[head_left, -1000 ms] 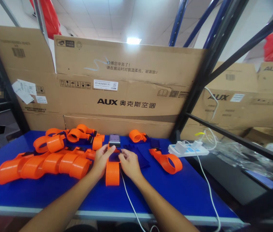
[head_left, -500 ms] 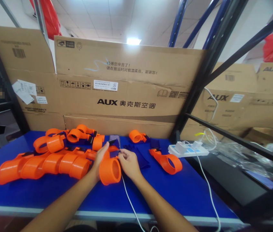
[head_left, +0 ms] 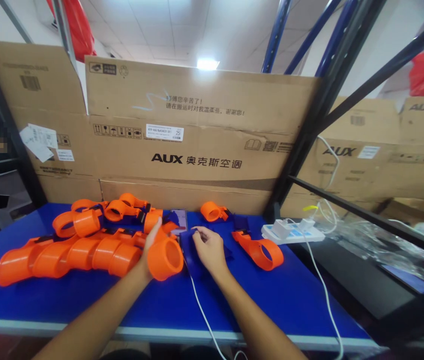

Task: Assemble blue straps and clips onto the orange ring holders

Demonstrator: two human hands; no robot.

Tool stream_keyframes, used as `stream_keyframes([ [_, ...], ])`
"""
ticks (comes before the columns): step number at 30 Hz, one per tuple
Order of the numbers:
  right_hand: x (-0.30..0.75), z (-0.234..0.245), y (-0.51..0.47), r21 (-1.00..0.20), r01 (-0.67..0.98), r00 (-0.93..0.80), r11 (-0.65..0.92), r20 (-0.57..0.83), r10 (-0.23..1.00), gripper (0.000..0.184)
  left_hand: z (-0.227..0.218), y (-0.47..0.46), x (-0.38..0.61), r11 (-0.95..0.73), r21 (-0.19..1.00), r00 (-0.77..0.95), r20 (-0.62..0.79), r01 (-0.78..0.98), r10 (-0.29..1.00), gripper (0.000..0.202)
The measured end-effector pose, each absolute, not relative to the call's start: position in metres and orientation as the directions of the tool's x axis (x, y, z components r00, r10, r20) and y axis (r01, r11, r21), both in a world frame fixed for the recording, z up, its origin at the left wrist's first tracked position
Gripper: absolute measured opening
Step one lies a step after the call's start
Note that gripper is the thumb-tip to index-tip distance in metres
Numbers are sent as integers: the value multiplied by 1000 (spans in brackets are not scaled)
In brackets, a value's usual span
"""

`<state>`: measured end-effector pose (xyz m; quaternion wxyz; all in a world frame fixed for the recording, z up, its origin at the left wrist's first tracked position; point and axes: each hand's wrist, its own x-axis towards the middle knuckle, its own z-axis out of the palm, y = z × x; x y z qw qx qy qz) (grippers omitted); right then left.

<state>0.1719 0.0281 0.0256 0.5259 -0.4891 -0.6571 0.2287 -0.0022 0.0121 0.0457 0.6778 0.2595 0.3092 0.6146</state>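
Observation:
My left hand (head_left: 149,250) is closed round an orange plastic ring-shaped holder (head_left: 156,261), its round opening facing right and toward me. Just right of it, my right hand (head_left: 209,248) has thumb and fingers pinched on a dark blue strip (head_left: 188,246) that looks like cloth or tape. More dark blue material (head_left: 228,251) lies flat beneath and beside that hand. Behind the hands lies a phone (head_left: 179,218) with its screen lit, partly covered. A row of similar orange holders (head_left: 80,252) lies left of my left hand.
Further orange holders (head_left: 76,223) lie at the back left. One single holder (head_left: 212,211) lies at the back, another (head_left: 266,254) at the right. A white power strip (head_left: 290,231) sits at the table's right edge. A white cable (head_left: 201,306) runs toward me. Cardboard (head_left: 197,175) walls the back.
My right hand has moved a little right, away from the orange holder, and a dark blue strip now shows at its fingers. My left hand has tilted the holder slightly left.

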Motion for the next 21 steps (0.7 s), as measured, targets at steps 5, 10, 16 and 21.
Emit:
stream_keyframes([
  [5, 205, 43, 33, -565, 770, 89, 296, 554, 828, 40, 30, 10, 2, 15, 814, -79, -75, -580, 994, 49],
  [10, 218, 55, 29, -337, 941, 140, 24, 453, 880, 42, 26, 7, 3, -11, 865, -92, -41, -501, 995, 50],
  [16, 216, 57, 31, -200, 974, 160, -104, 288, 944, 42, 22, 9, 4, -27, 925, -85, -6, -378, 996, 48],
  [21, 216, 54, 34, -163, 985, 106, -57, 311, 944, 41, 21, 7, 6, -67, 944, -68, 47, -324, 997, 46],
])
